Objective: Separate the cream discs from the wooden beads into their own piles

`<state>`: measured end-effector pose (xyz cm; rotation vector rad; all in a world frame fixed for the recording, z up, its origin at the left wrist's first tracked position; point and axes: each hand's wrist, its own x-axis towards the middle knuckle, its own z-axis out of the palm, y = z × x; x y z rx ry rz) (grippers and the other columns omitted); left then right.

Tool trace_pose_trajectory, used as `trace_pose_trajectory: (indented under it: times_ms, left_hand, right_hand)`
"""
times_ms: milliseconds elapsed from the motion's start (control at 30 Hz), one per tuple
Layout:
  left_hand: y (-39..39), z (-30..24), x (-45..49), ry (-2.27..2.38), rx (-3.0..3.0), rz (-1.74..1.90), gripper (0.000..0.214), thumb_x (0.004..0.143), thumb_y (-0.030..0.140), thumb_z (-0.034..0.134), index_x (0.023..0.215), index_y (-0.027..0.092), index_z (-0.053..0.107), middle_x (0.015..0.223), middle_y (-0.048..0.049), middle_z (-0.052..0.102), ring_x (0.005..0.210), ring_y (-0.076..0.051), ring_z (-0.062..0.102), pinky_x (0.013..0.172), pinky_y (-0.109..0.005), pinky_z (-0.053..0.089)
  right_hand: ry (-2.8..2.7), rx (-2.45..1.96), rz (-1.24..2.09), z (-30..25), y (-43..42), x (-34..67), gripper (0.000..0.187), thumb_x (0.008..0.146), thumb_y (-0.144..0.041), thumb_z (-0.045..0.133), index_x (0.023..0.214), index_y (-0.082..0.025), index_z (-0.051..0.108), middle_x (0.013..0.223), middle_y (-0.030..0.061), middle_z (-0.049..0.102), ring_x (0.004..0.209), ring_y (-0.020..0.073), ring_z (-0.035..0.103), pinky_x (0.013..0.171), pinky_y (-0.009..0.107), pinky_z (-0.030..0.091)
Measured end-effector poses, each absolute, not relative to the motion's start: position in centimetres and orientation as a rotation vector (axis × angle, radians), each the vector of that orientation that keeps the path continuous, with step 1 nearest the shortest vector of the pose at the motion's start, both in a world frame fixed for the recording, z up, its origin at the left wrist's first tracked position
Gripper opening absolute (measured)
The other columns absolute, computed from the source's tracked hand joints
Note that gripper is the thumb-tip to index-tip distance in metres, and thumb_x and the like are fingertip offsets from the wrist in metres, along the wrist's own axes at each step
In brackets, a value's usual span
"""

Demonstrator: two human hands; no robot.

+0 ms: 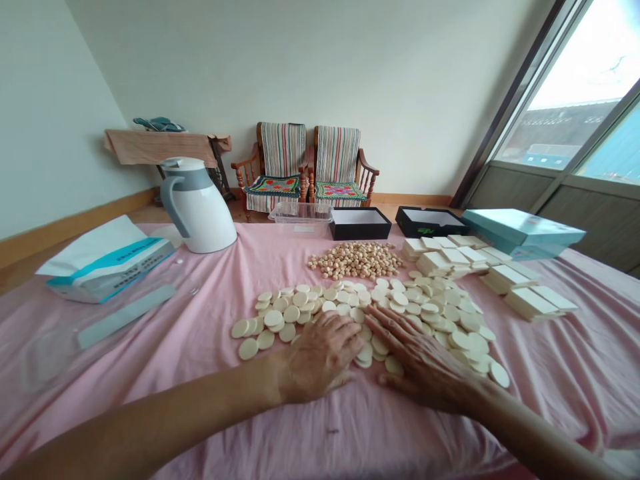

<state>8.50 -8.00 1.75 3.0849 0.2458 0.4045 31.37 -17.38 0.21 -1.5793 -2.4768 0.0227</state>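
Many flat cream discs lie spread over a pink tablecloth. My left hand rests palm down at the near edge of the discs, its fingers curled onto them. My right hand lies flat beside it, fingers stretched out over the discs and pointing up-left. Neither hand visibly holds anything. Behind the discs sits a heap of small tan balls. Cream rectangular blocks lie in rows to the right.
A white jug stands at the back left near a white-and-blue bag. A clear tub, two black boxes and a teal box line the far edge. Two wooden chairs stand by the wall.
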Motion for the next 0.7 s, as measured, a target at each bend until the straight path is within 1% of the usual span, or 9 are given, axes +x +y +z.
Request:
trace_pose_trajectory:
  times_ms: [67,133,200,300,400,467,533,633,700]
  left_hand:
    - [-7.7,1.5,8.3,0.307,3.098,0.433,0.031,0.090,0.019,0.050,0.120,0.017,0.051,0.130,-0.0116,0.054,0.121,-0.025,0.048,0.106,-0.046,0.034]
    - [-7.4,1.2,7.9,0.343,3.086,0.483,0.030,0.089,0.010,0.045,0.118,0.017,0.052,0.132,-0.0100,0.053,0.123,-0.023,0.047,0.108,-0.045,0.034]
    - [-7.2,0.9,7.5,0.389,3.055,0.534,0.031,0.088,0.008,0.044,0.117,0.016,0.052,0.136,-0.0103,0.050,0.125,-0.023,0.045,0.109,-0.044,0.035]
    - [-7.0,0.4,7.0,0.498,3.000,0.612,0.037,0.085,0.006,0.044,0.120,0.014,0.051,0.136,-0.0121,0.049,0.128,-0.023,0.043,0.111,-0.044,0.035]
    - [-7.1,0.4,6.8,0.508,2.978,0.654,0.042,0.082,0.007,0.047,0.123,0.015,0.050,0.136,-0.0121,0.049,0.130,-0.024,0.041,0.112,-0.046,0.035]
    - [-7.0,0.6,6.8,0.500,2.967,0.654,0.041,0.081,0.011,0.050,0.123,0.016,0.051,0.135,-0.0113,0.050,0.128,-0.024,0.042,0.111,-0.044,0.036]
    - [-6.9,0.8,6.8,0.519,2.956,0.652,0.036,0.083,0.017,0.053,0.119,0.018,0.054,0.134,-0.0092,0.052,0.127,-0.023,0.044,0.110,-0.042,0.038]
    - [-7.0,1.1,6.7,0.551,2.971,0.633,0.029,0.087,0.026,0.054,0.115,0.021,0.058,0.133,-0.0057,0.054,0.127,-0.023,0.044,0.111,-0.042,0.036]
    - [-7.1,1.3,6.7,0.552,2.988,0.597,0.029,0.088,0.030,0.054,0.115,0.022,0.058,0.133,-0.0050,0.054,0.128,-0.023,0.042,0.111,-0.041,0.035]
  right_hand:
    - [-2.495,-1.569,-0.009,-0.1,-16.2,31.1,0.073,0.091,-0.051,0.046,0.151,-0.023,0.015,0.156,0.0089,0.017,0.142,0.0256,0.018,0.113,0.046,0.026]
    - [-2.508,-1.535,-0.020,-0.2,-14.8,30.8,0.071,0.091,-0.050,0.046,0.150,-0.021,0.019,0.157,0.0109,0.014,0.143,0.0261,0.016,0.113,0.046,0.027]
    - [-2.536,-1.479,-0.008,-0.2,-13.6,30.4,0.071,0.091,-0.050,0.046,0.149,-0.018,0.022,0.156,0.0122,0.014,0.143,0.0267,0.014,0.113,0.046,0.027]
    - [-2.593,-1.390,0.034,0.0,-12.2,30.0,0.071,0.090,-0.052,0.046,0.149,-0.017,0.025,0.156,0.0112,0.017,0.144,0.0269,0.011,0.114,0.046,0.025]
    - [-2.604,-1.370,0.064,0.2,-11.3,29.7,0.065,0.092,-0.045,0.046,0.148,-0.018,0.026,0.155,0.0096,0.021,0.144,0.0258,0.011,0.115,0.046,0.023]
    - [-2.602,-1.362,0.079,0.2,-10.9,29.6,0.060,0.093,-0.038,0.046,0.147,-0.019,0.028,0.154,0.0083,0.025,0.143,0.0233,0.015,0.115,0.044,0.023]
    - [-2.591,-1.342,0.089,0.3,-10.7,29.4,0.059,0.093,-0.034,0.046,0.147,-0.019,0.027,0.153,0.0081,0.028,0.142,0.0206,0.020,0.115,0.041,0.025]
    - [-2.553,-1.337,0.080,0.3,-10.6,29.5,0.064,0.091,-0.037,0.049,0.147,-0.016,0.025,0.151,0.0101,0.031,0.139,0.0205,0.026,0.113,0.039,0.029]
    - [-2.523,-1.324,0.038,0.2,-10.8,29.7,0.066,0.090,-0.041,0.051,0.146,-0.015,0.028,0.149,0.0120,0.035,0.137,0.0223,0.030,0.112,0.040,0.031]
